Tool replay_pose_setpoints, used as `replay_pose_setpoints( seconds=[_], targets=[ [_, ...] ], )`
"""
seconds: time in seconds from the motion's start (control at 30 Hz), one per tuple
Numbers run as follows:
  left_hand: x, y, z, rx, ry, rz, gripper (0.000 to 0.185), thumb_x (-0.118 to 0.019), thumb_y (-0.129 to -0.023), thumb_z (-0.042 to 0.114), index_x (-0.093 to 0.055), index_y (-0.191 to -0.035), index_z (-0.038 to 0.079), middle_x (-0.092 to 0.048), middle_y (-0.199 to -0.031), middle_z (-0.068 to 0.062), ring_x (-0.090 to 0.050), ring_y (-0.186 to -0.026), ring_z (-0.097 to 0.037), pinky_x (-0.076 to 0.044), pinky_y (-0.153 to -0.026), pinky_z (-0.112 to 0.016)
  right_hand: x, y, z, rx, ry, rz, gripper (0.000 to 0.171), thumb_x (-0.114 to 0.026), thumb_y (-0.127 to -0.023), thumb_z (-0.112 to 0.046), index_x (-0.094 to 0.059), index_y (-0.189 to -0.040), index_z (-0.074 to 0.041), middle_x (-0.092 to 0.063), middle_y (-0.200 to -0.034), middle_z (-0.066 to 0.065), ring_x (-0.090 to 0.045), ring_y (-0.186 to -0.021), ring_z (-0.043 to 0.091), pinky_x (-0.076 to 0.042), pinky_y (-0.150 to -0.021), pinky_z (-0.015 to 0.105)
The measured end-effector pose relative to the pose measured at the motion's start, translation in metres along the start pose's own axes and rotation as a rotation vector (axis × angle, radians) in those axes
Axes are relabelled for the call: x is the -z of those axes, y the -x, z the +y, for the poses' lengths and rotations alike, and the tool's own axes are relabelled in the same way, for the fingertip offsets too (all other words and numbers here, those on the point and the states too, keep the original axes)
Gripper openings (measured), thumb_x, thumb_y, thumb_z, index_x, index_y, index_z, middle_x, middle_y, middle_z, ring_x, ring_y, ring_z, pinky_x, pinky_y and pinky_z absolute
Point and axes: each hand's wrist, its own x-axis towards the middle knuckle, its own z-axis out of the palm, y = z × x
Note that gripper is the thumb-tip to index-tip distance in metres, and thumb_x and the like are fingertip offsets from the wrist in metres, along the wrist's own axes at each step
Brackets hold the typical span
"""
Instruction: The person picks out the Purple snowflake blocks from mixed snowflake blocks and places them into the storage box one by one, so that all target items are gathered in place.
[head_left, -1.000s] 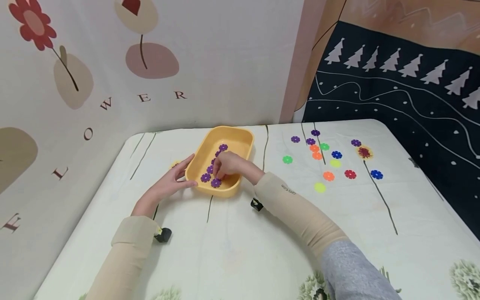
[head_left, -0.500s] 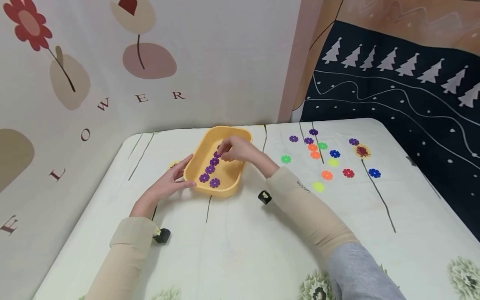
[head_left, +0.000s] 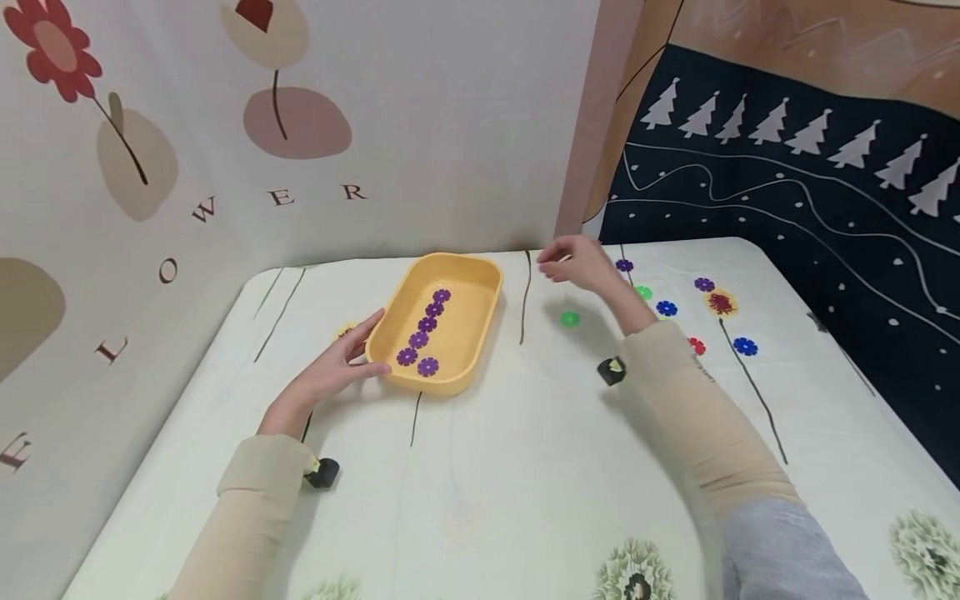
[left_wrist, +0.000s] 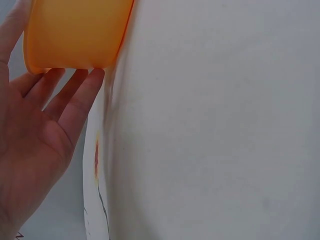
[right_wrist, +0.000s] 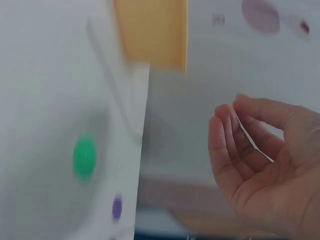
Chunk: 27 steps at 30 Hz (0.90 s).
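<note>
A yellow plastic tray (head_left: 465, 367) sits on the table with several purple flower-shaped discs (head_left: 427, 324) inside, most of them in a slanting row and one beside the row's near end. My left hand (head_left: 339, 371) touches the tray's near left corner, thumb along the near wall, extended fingers against the left side; the left wrist view shows the fingertips on the outer wall. My right hand (head_left: 581, 262) is in the air right of the tray, fingers loosely bent and thumb near the fingertips. Nothing shows between them in the right wrist view (right_wrist: 260, 160).
On the right lie loose flower discs: a green disc (head_left: 570, 319), blue discs (head_left: 667, 308), a red disc (head_left: 697, 345) and purple discs (head_left: 624, 265). The right hand and sleeve hide others. A patterned cloth wall (head_left: 450, 125) stands behind the table.
My right hand has left the tray's inside and moved right over the table. A purple disc now shows at the row's far end, where the hand was. The left hand stays at the tray.
</note>
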Motion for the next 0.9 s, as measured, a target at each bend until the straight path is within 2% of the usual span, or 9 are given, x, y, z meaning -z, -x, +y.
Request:
replay_pose_setpoints(
  seconds=[0.1, 0.23, 0.37, 0.43, 0.53, 0.67, 0.8, 0.83, 0.9],
  targets=[
    [0.0, 0.0, 0.0, 0.004, -0.005, 0.0, 0.091, -0.07, -0.094, 0.029, -0.009, -0.161, 0.036, -0.013, -0.169, -0.009, -0.023, -0.15, -0.046, -0.024, -0.118, -0.068, 0.023, 0.007, 0.021, -0.042, 0.017, 0.072, 0.026, -0.065, -0.098, -0.022, -0.068, -0.117, -0.006, -0.067, -0.116, 0.017, -0.07, -0.102, 0.033, -0.06, -0.089, 0.038],
    [0.0, 0.001, 0.001, 0.011, -0.006, 0.001, 0.091, -0.07, -0.094, 0.03, -0.009, -0.161, 0.037, -0.013, -0.169, -0.009, -0.023, -0.15, -0.046, -0.024, -0.118, -0.068, 0.05, 0.017, 0.051, -0.09, 0.015, 0.168, 0.031, -0.062, -0.099, -0.024, -0.066, -0.122, -0.004, -0.064, -0.122, 0.019, -0.067, -0.105, 0.033, -0.059, -0.092, 0.031],
    [0.0, 0.001, 0.002, 0.014, -0.007, 0.003, 0.091, -0.071, -0.094, 0.031, -0.009, -0.16, 0.037, -0.013, -0.169, -0.008, -0.023, -0.151, -0.046, -0.024, -0.118, -0.068, 0.071, 0.024, 0.082, -0.17, -0.019, 0.269, 0.037, -0.063, -0.099, -0.027, -0.064, -0.126, -0.002, -0.06, -0.129, 0.021, -0.065, -0.108, 0.032, -0.057, -0.099, 0.035],
    [-0.001, 0.001, 0.003, 0.015, -0.009, 0.004, 0.091, -0.071, -0.093, 0.031, -0.009, -0.161, 0.037, -0.013, -0.169, -0.008, -0.023, -0.151, -0.046, -0.024, -0.118, -0.068, 0.08, 0.023, 0.101, -0.238, -0.019, 0.331, 0.038, -0.063, -0.098, -0.033, -0.064, -0.126, -0.007, -0.06, -0.129, 0.016, -0.064, -0.107, 0.028, -0.058, -0.093, 0.029],
    [-0.001, 0.001, 0.003, 0.016, -0.011, 0.003, 0.091, -0.071, -0.094, 0.031, -0.009, -0.161, 0.036, -0.012, -0.169, -0.008, -0.023, -0.151, -0.045, -0.024, -0.118, -0.068, 0.091, 0.02, 0.132, -0.317, -0.034, 0.412, 0.038, -0.065, -0.096, -0.038, -0.066, -0.124, -0.012, -0.06, -0.128, 0.011, -0.062, -0.101, 0.023, -0.059, -0.076, 0.023],
    [-0.001, 0.001, 0.003, 0.015, -0.01, 0.003, 0.091, -0.07, -0.094, 0.031, -0.009, -0.161, 0.036, -0.012, -0.169, -0.008, -0.022, -0.151, -0.045, -0.022, -0.118, -0.068, 0.102, 0.02, 0.166, -0.371, -0.065, 0.488, 0.042, -0.066, -0.094, -0.044, -0.066, -0.125, -0.017, -0.059, -0.132, 0.009, -0.058, -0.099, 0.019, -0.052, -0.064, 0.019],
    [-0.001, 0.001, 0.002, 0.006, -0.004, 0.002, 0.091, -0.07, -0.094, 0.03, -0.009, -0.161, 0.036, -0.013, -0.169, -0.008, -0.023, -0.151, -0.045, -0.023, -0.119, -0.068, 0.11, 0.023, 0.19, -0.44, -0.08, 0.519, 0.046, -0.064, -0.092, -0.05, -0.063, -0.131, -0.025, -0.054, -0.142, 0.004, -0.053, -0.107, 0.016, -0.054, -0.083, 0.017],
    [-0.001, 0.001, 0.002, 0.003, -0.001, 0.001, 0.091, -0.07, -0.094, 0.03, -0.009, -0.161, 0.036, -0.013, -0.169, -0.008, -0.023, -0.151, -0.045, -0.023, -0.119, -0.067, 0.111, 0.024, 0.193, -0.467, -0.074, 0.528, 0.047, -0.063, -0.093, -0.051, -0.061, -0.133, -0.026, -0.052, -0.144, 0.003, -0.052, -0.11, 0.016, -0.053, -0.079, 0.013],
    [-0.001, 0.001, 0.002, 0.0, 0.002, 0.0, 0.091, -0.07, -0.094, 0.03, -0.009, -0.161, 0.035, -0.013, -0.169, -0.008, -0.024, -0.151, -0.045, -0.025, -0.119, -0.066, 0.112, 0.03, 0.19, -0.494, -0.091, 0.523, 0.05, -0.06, -0.096, -0.045, -0.056, -0.14, -0.02, -0.047, -0.151, 0.008, -0.049, -0.12, 0.021, -0.051, -0.1, 0.022]
  ],
)
